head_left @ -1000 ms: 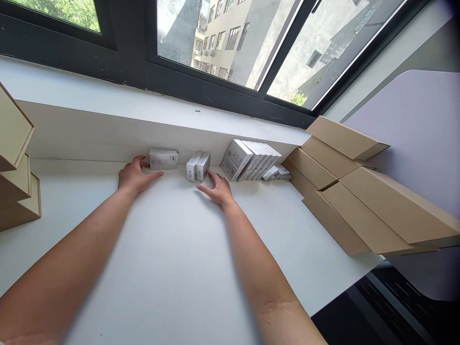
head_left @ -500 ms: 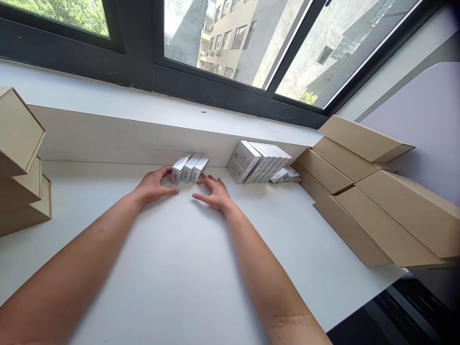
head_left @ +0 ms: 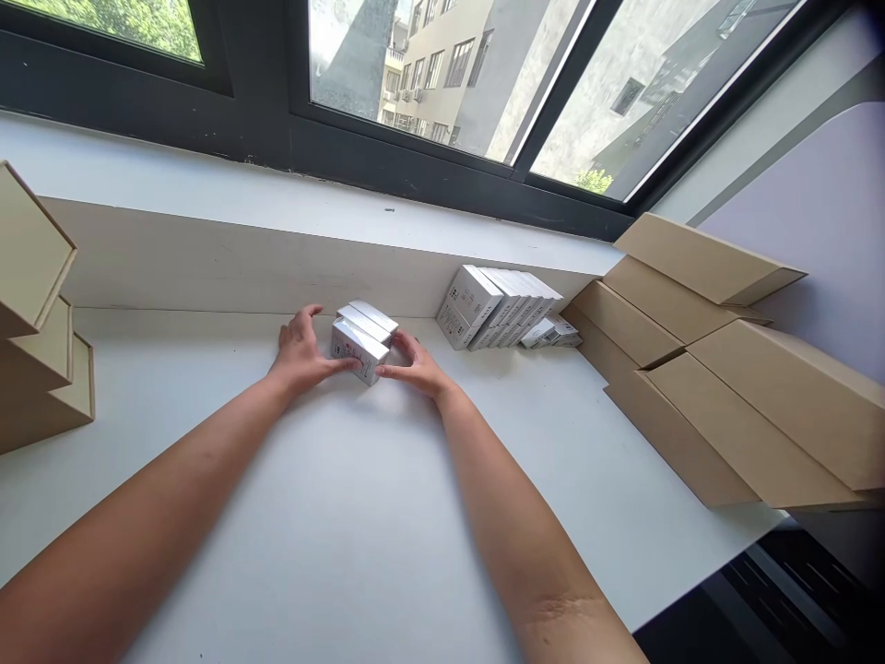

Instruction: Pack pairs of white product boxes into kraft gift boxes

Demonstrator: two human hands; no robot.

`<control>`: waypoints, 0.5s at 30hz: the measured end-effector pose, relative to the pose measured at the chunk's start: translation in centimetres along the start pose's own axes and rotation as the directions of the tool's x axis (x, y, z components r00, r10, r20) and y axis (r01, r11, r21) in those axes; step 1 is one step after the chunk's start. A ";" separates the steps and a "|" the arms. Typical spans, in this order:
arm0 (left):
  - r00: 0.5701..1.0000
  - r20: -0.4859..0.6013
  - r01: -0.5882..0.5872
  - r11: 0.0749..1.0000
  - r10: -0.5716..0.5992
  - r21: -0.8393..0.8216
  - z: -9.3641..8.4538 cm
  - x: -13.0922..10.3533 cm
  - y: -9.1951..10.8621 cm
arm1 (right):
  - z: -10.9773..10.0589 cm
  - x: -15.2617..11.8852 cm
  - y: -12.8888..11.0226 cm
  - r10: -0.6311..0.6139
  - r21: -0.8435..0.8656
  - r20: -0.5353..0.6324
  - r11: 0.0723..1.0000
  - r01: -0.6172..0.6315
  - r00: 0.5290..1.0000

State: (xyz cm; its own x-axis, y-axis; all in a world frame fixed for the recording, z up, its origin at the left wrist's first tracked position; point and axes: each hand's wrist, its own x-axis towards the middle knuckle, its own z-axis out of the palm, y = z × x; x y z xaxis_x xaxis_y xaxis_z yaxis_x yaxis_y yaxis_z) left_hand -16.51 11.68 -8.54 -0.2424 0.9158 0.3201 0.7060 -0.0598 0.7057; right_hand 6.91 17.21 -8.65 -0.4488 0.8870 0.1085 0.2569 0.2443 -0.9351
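Note:
A group of three small white boxes (head_left: 359, 343) stands upright on the white tabletop (head_left: 332, 516), pressed side by side, with a broad printed face turned toward me. My left hand (head_left: 304, 355) is at their left side. Its thumb touches the lower front of the nearest box, while the fingers are spread apart and off the boxes. At the right end, my right hand (head_left: 415, 366) has its thumb at the front corner and its fingers behind, gripping the boxes between them. Parts of the rear boxes are hidden.
To the right, a row of white boxes (head_left: 484, 309) leans by the low wall, with smaller boxes (head_left: 551, 332) lying beside it. Stacked brown cartons (head_left: 698, 369) fill the right side, and more cartons (head_left: 41, 350) stand at the left. A dark-framed window (head_left: 442, 138) is behind.
The three boxes have turned from narrow ends facing me to a broad printed face, and their gaps have closed. My right hand has closed on their right end; my left thumb now touches the front.

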 end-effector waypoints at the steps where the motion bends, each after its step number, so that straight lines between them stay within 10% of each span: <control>1: 0.997 0.057 0.048 0.999 -0.048 -0.010 -0.2 0.1 -0.1 | 0.0 0.0 -0.1 -0.014 0.029 0.057 1.000 0.012 0.998; 7: 0.912 0.410 0.110 0.957 0.010 -0.268 -0.7 0.2 -0.1 | -0.6 0.2 -0.2 -0.080 0.231 0.310 0.973 0.007 0.947; 15: 0.896 0.438 0.106 0.922 0.074 -0.372 -0.8 -0.5 1.0 | 0.9 0.1 -0.6 0.021 0.404 0.062 0.914 -0.045 0.998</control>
State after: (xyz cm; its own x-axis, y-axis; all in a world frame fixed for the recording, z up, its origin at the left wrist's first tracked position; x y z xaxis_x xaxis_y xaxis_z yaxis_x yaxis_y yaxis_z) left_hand -16.20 10.86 -7.44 0.1268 0.9900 0.0621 0.3778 -0.1061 0.9198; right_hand 5.92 16.80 -8.40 -0.4955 0.8660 0.0672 -0.0907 0.0254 -0.9956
